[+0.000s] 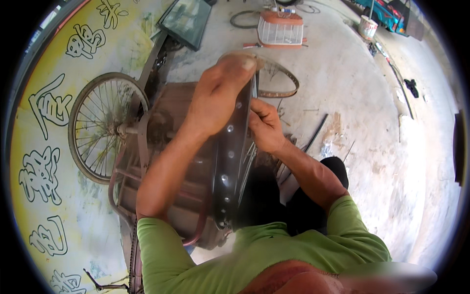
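The left hand (219, 93) closes over the far end of the wheel rim (227, 165), upright at centre; the right hand (267, 126) bends at the spokes (248, 156) just right, its hold hidden; spoke work seems under way, next calling for a steady rim

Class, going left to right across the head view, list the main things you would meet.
Yellowish sign → spoked wheel → left hand on a dark wheel rim → right hand → black rod → white bucket.
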`<action>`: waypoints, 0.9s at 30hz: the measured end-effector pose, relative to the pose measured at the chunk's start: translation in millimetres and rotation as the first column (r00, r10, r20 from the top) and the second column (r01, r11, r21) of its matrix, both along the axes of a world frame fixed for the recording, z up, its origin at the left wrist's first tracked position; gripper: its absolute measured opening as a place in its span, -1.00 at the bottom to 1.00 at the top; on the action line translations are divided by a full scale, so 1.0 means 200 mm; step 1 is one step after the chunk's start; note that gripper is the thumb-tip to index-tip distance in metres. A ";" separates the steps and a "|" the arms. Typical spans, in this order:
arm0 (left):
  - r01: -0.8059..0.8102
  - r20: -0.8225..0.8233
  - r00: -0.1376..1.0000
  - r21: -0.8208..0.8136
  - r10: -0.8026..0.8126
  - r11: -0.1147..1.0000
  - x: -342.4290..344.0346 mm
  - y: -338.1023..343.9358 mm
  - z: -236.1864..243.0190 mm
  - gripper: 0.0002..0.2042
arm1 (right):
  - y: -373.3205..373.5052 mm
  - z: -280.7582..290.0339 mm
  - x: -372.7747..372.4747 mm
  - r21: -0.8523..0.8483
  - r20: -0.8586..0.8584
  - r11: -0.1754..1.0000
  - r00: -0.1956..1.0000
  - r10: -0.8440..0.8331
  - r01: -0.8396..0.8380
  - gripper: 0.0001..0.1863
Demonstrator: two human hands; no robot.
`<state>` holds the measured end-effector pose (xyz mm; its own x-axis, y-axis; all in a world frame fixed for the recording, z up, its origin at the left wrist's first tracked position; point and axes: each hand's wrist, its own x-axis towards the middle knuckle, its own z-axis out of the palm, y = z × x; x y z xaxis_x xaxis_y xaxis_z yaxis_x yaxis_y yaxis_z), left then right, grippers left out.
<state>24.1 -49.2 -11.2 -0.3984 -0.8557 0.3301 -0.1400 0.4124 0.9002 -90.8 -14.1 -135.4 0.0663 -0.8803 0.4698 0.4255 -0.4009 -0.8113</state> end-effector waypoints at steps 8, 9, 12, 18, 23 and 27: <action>0.004 0.249 0.969 -0.014 0.000 1.000 -0.02 -0.15 0.02 -0.62 | -0.10 0.03 -0.05 -0.458 -0.138 0.777 0.828 -0.543 0.433 -0.74; -0.013 0.275 0.961 -0.016 0.017 1.000 -0.02 -0.15 0.02 -0.63 | -0.12 0.03 -0.04 -0.398 -0.102 0.772 0.813 -0.574 0.495 -0.75; 0.010 0.227 0.974 -0.005 -0.009 1.000 -0.03 -0.15 0.02 -0.65 | -0.20 0.00 0.04 -0.278 -0.005 0.735 0.764 -0.645 0.619 -0.77; -0.006 0.016 1.000 0.057 0.005 0.998 -0.04 -0.15 -0.02 -0.66 | -0.27 0.00 0.07 -0.366 0.039 0.643 0.701 -0.712 0.673 -0.74; 0.028 -0.007 1.000 0.077 -0.028 0.997 -0.11 -0.09 0.02 -0.65 | -0.25 -0.02 0.08 -0.327 0.047 0.589 0.635 -0.771 0.739 -0.70; 0.042 0.021 0.999 0.052 -0.043 0.998 -0.12 -0.14 0.00 -0.61 | -0.29 -0.01 0.09 -0.342 0.112 0.510 0.573 -0.812 0.789 -0.69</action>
